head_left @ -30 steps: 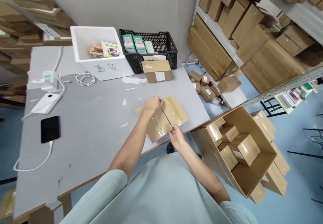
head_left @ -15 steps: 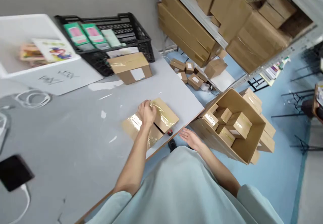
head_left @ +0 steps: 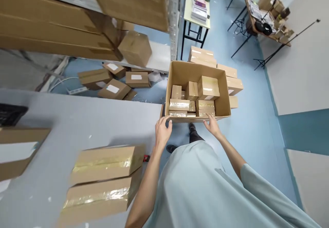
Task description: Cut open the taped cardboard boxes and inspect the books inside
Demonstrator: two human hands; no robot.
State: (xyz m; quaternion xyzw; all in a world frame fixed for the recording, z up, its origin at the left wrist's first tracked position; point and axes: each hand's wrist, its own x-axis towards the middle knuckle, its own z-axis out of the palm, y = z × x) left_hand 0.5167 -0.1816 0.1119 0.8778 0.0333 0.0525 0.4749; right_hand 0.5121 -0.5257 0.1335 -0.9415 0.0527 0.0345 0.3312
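Observation:
A large open cardboard carton stands in front of me with several small taped boxes inside. My left hand is by its near left corner, beside the table edge, thumb apart from the fingers and nothing held. At the near rim, further right, my right hand has its fingers spread, the tips by the rim; whether they touch it I cannot tell. Left of my forearm, two taped cardboard boxes lie side by side on the grey table.
Beyond the table, several labelled boxes lie on the blue floor under a metal shelf. More boxes are behind the carton. A side table with papers stands further back. Another box is at the left edge.
My view has swung right toward the carton. The left hand has let go of the taped boxes on the table and moved to the carton's corner. My right hand has come to the near rim.

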